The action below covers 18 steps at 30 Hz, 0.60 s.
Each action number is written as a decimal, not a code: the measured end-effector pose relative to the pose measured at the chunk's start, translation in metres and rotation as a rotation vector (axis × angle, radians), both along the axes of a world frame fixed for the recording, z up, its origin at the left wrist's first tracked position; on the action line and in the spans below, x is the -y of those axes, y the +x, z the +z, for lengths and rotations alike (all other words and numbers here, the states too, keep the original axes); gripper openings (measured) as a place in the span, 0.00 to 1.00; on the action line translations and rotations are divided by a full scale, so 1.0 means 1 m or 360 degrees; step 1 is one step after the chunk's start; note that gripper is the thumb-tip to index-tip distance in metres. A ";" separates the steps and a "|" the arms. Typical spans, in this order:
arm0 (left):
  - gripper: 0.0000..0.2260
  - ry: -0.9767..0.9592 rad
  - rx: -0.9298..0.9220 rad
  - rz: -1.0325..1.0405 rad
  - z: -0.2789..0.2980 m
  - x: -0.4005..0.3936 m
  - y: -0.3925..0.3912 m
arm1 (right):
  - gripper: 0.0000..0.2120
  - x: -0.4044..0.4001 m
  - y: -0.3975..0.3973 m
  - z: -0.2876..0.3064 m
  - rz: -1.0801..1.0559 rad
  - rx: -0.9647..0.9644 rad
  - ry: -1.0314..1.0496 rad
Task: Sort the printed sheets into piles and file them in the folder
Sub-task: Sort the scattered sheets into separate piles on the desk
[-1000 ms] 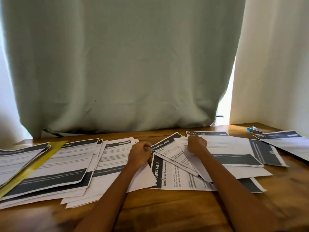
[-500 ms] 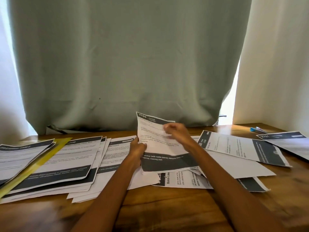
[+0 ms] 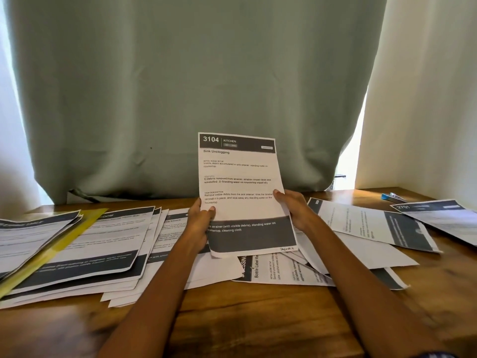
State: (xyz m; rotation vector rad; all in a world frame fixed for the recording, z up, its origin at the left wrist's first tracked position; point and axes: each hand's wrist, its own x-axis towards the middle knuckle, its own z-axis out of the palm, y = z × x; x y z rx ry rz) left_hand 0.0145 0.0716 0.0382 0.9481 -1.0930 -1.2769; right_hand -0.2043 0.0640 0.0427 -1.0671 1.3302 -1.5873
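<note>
I hold one printed sheet (image 3: 242, 187) upright over the table; its header reads "3104 KITCHEN, Sink Unclogging". My left hand (image 3: 200, 220) grips its left edge and my right hand (image 3: 294, 208) grips its right edge. Below it lies a loose heap of sheets (image 3: 281, 272), one headed "Bottle Label". On the left lies a fanned pile of sheets (image 3: 103, 254). A yellow folder (image 3: 51, 251) lies slanted at the far left, with more sheets (image 3: 23, 236) on top of it. Further sheets (image 3: 374, 223) lie at the right.
The wooden table (image 3: 245, 319) shows bare wood near its front edge. A grey-green curtain (image 3: 193, 86) hangs close behind the table, with a cream curtain (image 3: 426, 99) at the right. A blue pen-like item (image 3: 389, 196) lies at the back right, beside another sheet (image 3: 444, 215).
Both hands were resting on the sheets on the table. They picked up the "3104" sheet, raised it upright and now hold it by both side edges.
</note>
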 end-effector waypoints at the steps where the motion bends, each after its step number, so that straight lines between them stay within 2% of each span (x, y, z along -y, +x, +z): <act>1: 0.17 -0.0002 0.0003 0.0006 0.000 0.000 0.000 | 0.14 0.001 0.000 -0.001 -0.0005 -0.0019 0.0001; 4: 0.18 0.0005 -0.0006 0.0031 -0.001 0.002 0.001 | 0.13 0.002 0.001 -0.002 -0.0037 -0.0104 0.0016; 6: 0.20 -0.0029 0.0033 0.0072 -0.001 0.001 0.001 | 0.12 0.003 0.002 -0.001 -0.0129 -0.0276 0.0004; 8: 0.27 -0.0180 0.0182 0.0124 -0.004 -0.001 -0.004 | 0.10 0.001 0.002 0.003 -0.0311 -0.0532 -0.0027; 11: 0.34 -0.0496 0.0405 0.0076 -0.007 -0.007 -0.022 | 0.10 -0.006 -0.016 0.014 -0.0557 -0.0677 -0.0175; 14: 0.31 -0.0557 0.0561 -0.0035 -0.005 -0.004 -0.063 | 0.12 -0.025 -0.057 0.027 -0.0748 -0.0751 -0.0279; 18: 0.24 -0.0577 0.0628 -0.0253 0.003 -0.009 -0.161 | 0.16 -0.063 -0.137 0.043 -0.1101 -0.0870 -0.0369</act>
